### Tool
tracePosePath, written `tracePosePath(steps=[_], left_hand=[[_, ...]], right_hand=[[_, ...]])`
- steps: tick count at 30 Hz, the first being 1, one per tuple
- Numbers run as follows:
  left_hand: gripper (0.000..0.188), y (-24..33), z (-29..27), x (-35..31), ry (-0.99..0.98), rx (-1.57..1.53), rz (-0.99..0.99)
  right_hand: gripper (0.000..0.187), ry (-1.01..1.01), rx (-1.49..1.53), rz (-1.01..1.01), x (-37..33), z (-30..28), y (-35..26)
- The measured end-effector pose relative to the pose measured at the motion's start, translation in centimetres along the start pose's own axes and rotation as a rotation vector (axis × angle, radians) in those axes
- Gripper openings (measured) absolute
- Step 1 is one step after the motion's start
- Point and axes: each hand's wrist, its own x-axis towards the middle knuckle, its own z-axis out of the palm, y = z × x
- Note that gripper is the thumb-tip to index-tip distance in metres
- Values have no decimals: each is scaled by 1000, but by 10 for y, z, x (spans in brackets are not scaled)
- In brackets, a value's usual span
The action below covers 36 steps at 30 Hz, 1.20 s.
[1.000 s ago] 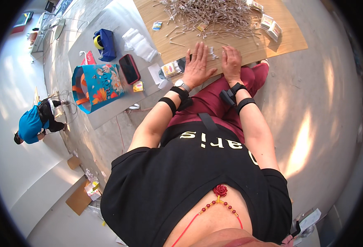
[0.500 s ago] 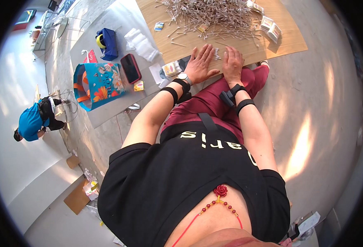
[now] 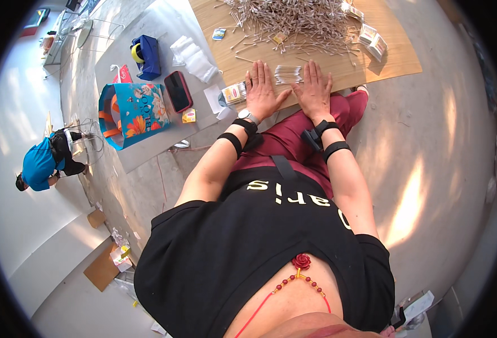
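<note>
A neat row of cotton swabs (image 3: 288, 74) lies on the wooden table top (image 3: 226, 50), flanked by my two hands. My left hand (image 3: 262, 90) rests flat at the row's left end, fingers stretched forward and thumb pointing at the swabs. At the right end my right hand (image 3: 314, 90) lies flat too, its thumb near the row. Neither hand grips anything. Just left of my left hand is a small pack of cotton swabs (image 3: 235, 93). Beyond my fingertips spreads a big loose heap of cotton swabs (image 3: 293, 22).
Several filled swab packs (image 3: 372, 40) lie right of the heap. On the grey surface to the left are a phone (image 3: 178, 92), a blue tape dispenser (image 3: 147, 57), white plastic bags (image 3: 195, 60) and a blue floral bag (image 3: 138, 115). A person in blue (image 3: 42, 163) bends down farther left.
My left hand has drawn back to the left and my right hand has shifted slightly, uncovering the aligned row of cotton swabs between them.
</note>
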Motion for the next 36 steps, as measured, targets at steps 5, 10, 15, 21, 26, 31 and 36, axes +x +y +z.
tracePosePath(steps=[5,10,15,21,26,31,36], left_hand=[[110,6,4,6,12,67,-18],[104,6,4,7,-21,47,-3],[101,5,8,7,-21,28,2],[100,4,7,8,-38,96,20],[101,2,1,10,-56,18,-17],[99,0,0,10,-47,25,6],[97,0,4,10,-57,24,14]], right_hand=[[89,-129,-138,26,2,1,-2],[92,-140,-129,-3,4,-1,-6],[93,-175,-117,-32,5,-6,-9],[93,-152,-123,-54,5,3,-7],[93,-121,-89,-7,5,6,-5],[92,-170,-134,-23,6,0,-10],[90,-167,-139,-56,7,2,-11]])
